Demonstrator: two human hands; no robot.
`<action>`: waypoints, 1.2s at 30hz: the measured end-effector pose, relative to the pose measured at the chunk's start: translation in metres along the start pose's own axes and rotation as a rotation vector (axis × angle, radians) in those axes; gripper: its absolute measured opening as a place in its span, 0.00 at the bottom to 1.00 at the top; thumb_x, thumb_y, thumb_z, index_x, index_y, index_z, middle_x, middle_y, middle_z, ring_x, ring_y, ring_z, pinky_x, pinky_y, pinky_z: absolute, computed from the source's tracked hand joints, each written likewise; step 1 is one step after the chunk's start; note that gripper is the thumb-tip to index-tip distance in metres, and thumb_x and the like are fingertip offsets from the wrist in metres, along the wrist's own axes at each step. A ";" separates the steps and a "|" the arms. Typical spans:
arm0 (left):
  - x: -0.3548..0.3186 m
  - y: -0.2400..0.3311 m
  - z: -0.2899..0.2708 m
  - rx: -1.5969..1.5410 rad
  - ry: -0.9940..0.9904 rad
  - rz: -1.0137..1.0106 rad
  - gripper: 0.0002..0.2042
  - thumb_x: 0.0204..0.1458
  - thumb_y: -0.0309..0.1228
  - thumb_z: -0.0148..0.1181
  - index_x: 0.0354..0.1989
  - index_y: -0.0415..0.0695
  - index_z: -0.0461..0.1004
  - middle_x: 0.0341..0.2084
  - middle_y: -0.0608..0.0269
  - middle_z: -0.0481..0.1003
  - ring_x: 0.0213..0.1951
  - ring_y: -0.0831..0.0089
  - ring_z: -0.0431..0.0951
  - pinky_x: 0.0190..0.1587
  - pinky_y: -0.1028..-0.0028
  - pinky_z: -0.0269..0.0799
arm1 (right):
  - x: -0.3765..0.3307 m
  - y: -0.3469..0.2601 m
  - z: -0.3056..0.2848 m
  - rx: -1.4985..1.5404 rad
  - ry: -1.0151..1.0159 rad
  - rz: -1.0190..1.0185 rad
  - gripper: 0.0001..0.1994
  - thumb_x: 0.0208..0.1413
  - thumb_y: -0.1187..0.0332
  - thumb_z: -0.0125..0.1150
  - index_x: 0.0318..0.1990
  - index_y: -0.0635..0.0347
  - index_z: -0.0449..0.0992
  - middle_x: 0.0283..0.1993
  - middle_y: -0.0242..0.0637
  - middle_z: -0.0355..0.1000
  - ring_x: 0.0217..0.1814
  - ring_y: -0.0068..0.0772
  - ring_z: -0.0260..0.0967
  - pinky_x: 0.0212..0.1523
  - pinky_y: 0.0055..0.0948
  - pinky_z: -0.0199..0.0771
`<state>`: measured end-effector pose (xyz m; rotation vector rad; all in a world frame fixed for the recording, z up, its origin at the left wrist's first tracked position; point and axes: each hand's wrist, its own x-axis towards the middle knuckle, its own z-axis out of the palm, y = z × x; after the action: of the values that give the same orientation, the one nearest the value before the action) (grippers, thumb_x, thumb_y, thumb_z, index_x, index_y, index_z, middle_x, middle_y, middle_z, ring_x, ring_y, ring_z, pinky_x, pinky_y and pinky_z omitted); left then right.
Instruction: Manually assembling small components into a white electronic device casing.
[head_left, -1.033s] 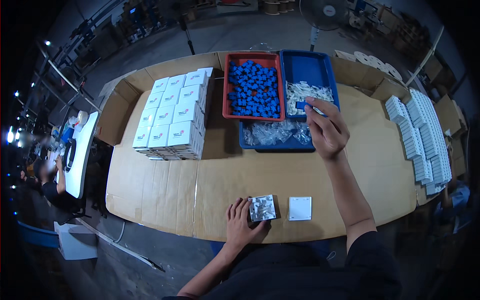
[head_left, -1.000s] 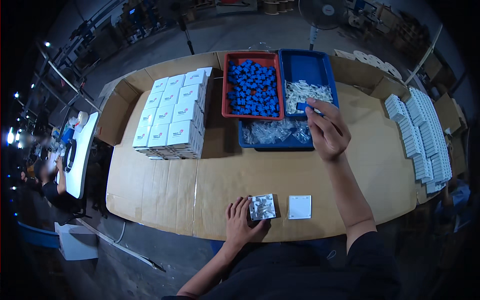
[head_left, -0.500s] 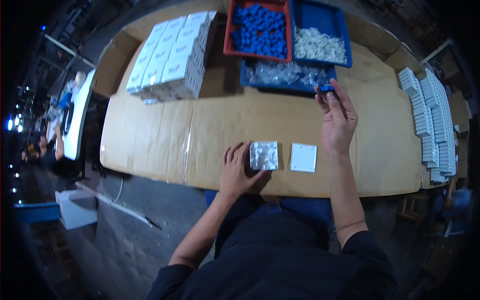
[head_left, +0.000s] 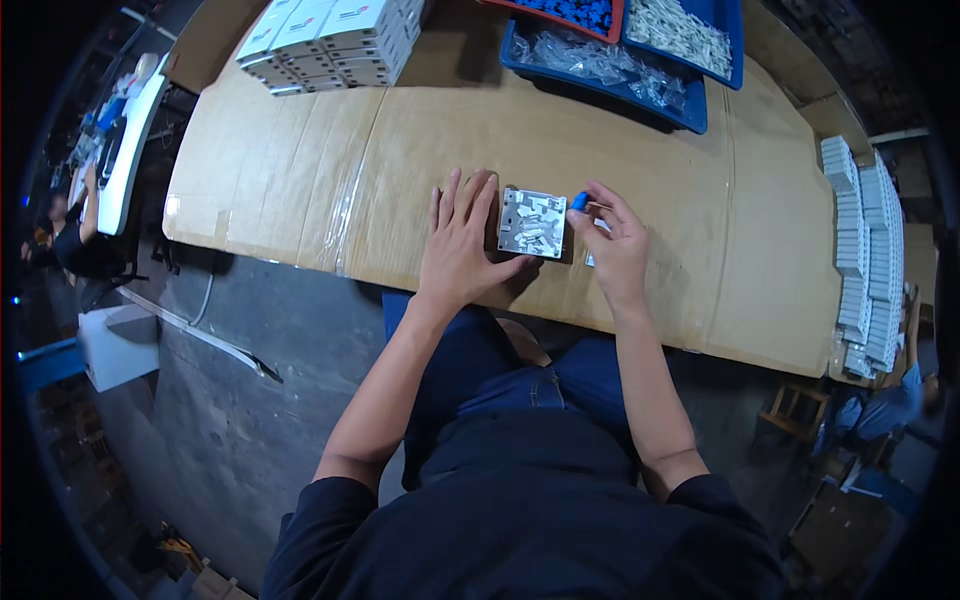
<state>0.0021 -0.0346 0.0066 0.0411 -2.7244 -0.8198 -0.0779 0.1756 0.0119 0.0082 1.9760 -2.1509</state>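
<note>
A square white and grey plastic housing (head_left: pixel 532 222) lies on the cardboard-covered table in front of me, its inner side facing up. My left hand (head_left: pixel 462 240) rests at its left side, fingers spread, the thumb along its lower edge. Between the thumb and fingers of my right hand (head_left: pixel 614 238) is a small blue plastic part (head_left: pixel 579 202), held just off the housing's right edge. Under that hand lies a flat white square plate (head_left: pixel 591 259), mostly hidden.
Stacked white square units (head_left: pixel 330 45) stand at the back left. A red tray (head_left: pixel 612 36) of blue parts and a blue tray (head_left: pixel 738 70) of white parts sit above another blue tray (head_left: pixel 690 118) with clear bags. White stacks (head_left: pixel 862 255) line the right edge.
My right hand has come down from beside the trays to the housing's right side, bringing the blue part. My view has tilted downward; the left hand stays at the housing.
</note>
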 end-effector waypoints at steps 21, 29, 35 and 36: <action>-0.002 -0.011 0.008 0.045 -0.028 0.041 0.47 0.45 0.64 0.67 0.68 0.41 0.68 0.71 0.48 0.60 0.76 0.51 0.53 0.77 0.45 0.40 | 0.026 0.000 0.049 -0.904 -0.331 -0.654 0.14 0.53 0.68 0.70 0.47 0.59 0.82 0.51 0.38 0.81 0.56 0.42 0.76 0.60 0.41 0.70; -0.001 -0.012 0.003 0.026 -0.052 0.020 0.45 0.46 0.62 0.68 0.69 0.44 0.67 0.72 0.51 0.60 0.76 0.52 0.52 0.77 0.47 0.41 | 0.019 0.005 0.050 -1.019 -0.330 -0.697 0.14 0.58 0.63 0.68 0.49 0.58 0.84 0.58 0.38 0.79 0.66 0.40 0.71 0.72 0.49 0.60; -0.001 -0.012 0.007 0.058 -0.054 0.044 0.45 0.48 0.56 0.68 0.72 0.44 0.64 0.73 0.51 0.59 0.76 0.52 0.52 0.77 0.47 0.40 | 0.023 -0.016 0.043 -1.311 -0.456 -0.634 0.21 0.62 0.53 0.62 0.58 0.52 0.82 0.73 0.44 0.64 0.79 0.47 0.54 0.78 0.63 0.42; -0.003 -0.011 0.008 0.055 -0.050 0.059 0.45 0.48 0.56 0.68 0.72 0.44 0.64 0.73 0.51 0.59 0.76 0.52 0.52 0.77 0.47 0.40 | 0.023 -0.022 0.037 -1.317 -0.440 -0.638 0.21 0.62 0.53 0.62 0.58 0.52 0.82 0.73 0.44 0.64 0.79 0.47 0.54 0.78 0.63 0.42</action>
<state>0.0025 -0.0392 -0.0062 -0.0488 -2.7806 -0.7394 -0.0984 0.1369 0.0334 -1.2652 2.8226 -0.5017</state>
